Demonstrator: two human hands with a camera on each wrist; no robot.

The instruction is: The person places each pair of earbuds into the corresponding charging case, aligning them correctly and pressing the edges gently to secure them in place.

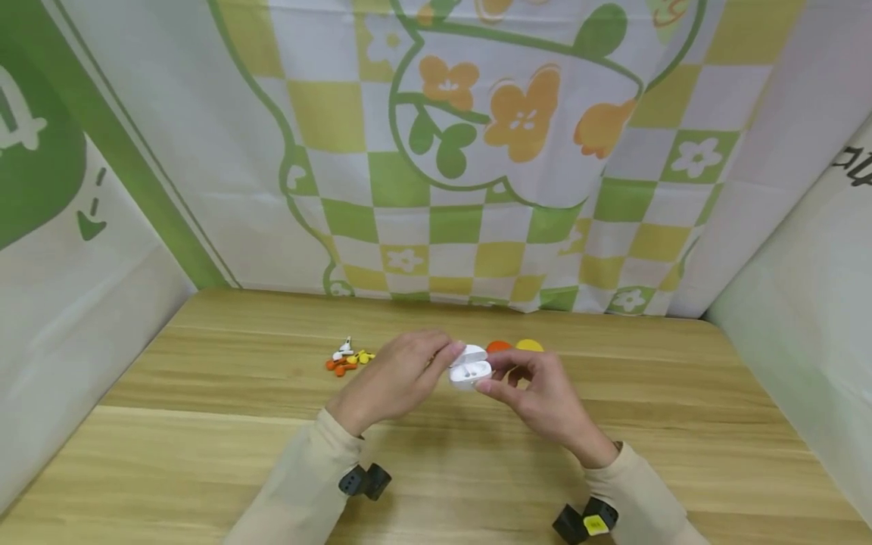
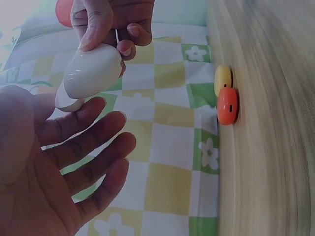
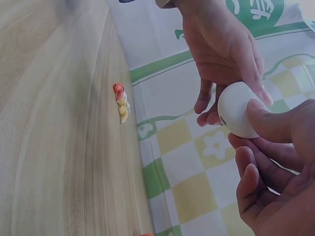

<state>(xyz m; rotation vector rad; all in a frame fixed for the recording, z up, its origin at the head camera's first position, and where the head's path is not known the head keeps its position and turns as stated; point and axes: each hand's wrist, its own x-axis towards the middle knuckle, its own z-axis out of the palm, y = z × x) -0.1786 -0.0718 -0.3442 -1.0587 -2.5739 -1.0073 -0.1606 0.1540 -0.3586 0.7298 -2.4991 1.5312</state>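
Note:
A white earbud charging case is held up over the table with its lid raised, its inside facing the head camera. My right hand grips the case body from the right, thumb on the front and fingers behind. From the other side, my left hand pinches the lid between thumb and index finger. Its other fingers spread out beside the case in the left wrist view. The smooth white shell shows under the right thumb in the right wrist view.
Left of the hands lies a small pile of white, yellow and orange earbuds on the wooden table. Behind the right hand are an orange case and a yellow case. A patterned cloth hangs along the table's back edge.

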